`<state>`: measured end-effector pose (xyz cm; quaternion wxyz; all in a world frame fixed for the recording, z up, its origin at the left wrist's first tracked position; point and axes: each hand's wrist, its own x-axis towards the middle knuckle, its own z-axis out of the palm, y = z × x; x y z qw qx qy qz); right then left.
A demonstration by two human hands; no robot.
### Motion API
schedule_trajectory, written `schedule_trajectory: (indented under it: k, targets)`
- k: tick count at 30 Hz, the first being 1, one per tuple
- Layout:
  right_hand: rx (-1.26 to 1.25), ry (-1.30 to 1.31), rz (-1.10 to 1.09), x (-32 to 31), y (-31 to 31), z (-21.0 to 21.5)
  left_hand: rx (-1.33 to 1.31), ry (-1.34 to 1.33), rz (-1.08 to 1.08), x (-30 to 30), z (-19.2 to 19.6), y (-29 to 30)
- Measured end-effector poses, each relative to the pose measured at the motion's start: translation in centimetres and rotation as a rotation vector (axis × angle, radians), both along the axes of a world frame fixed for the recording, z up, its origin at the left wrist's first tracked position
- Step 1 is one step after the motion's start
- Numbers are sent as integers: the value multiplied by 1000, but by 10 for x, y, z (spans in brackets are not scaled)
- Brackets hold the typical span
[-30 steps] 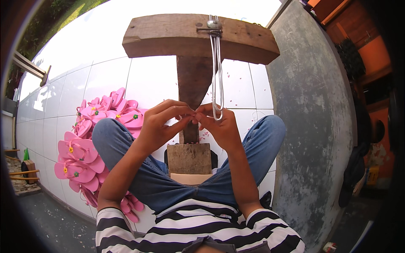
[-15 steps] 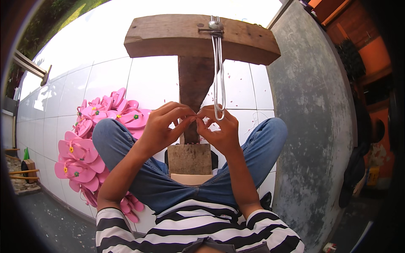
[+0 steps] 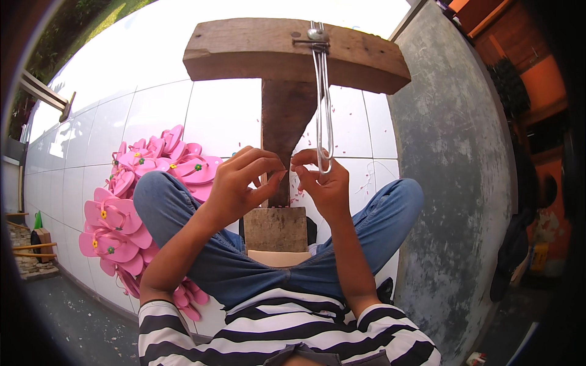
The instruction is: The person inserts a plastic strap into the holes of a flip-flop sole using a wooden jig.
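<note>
My left hand (image 3: 247,184) is raised in front of the wooden post (image 3: 282,119), thumb and forefinger tips pinched together. Whatever sits in that pinch is too small to make out. Facing it across a narrow gap is my right hand (image 3: 325,186), its fingers curled in and close together; any small thing in them cannot be told. Long bent metal wires (image 3: 323,110) hang from a bolt on the wooden crossbeam (image 3: 256,52), their looped ends just in front of my right fingers. Between my thighs stands a wooden block (image 3: 276,230) at the post's foot.
A heap of pink flip-flops (image 3: 122,244) with small flower ornaments lies on the white tiles (image 3: 159,110) beside my left leg. Tiny pink scraps (image 3: 343,145) are scattered around the post. A grey concrete surface (image 3: 452,183) runs along the right side.
My fingertips, which were touching, have drawn a little apart, the right hand moving slightly rightward. The wooden stand and wires appear slightly farther right in the picture.
</note>
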<state>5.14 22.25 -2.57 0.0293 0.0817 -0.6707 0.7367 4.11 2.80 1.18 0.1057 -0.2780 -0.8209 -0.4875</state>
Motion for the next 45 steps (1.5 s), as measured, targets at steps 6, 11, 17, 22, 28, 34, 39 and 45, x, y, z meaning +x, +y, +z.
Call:
schedule_trajectory:
  k: [6,11,17,22,28,34,39,45]
  targets:
    - [-242,-389,347,-1,16,0,-121,293,18,-4,-5,2]
    - [-319,-499,343,3,13,4,-240,423,17,-4,-8,2]
    - [-331,-517,357,1,17,1,-285,462,-2,-5,-3,1]
    - [-211,-378,255,1,13,-3,-263,332,15,-3,-2,1]
    - [237,183,7,3,3,6,-145,58,-5,-2,-6,4]
    - [427,432,-75,5,3,5,-47,-245,-119,1,-10,4]
    - [-1,-33,60,6,4,0,-4,-207,-83,1,-19,6]
    - [-402,-325,185,4,13,-5,-91,160,2,2,-7,9]
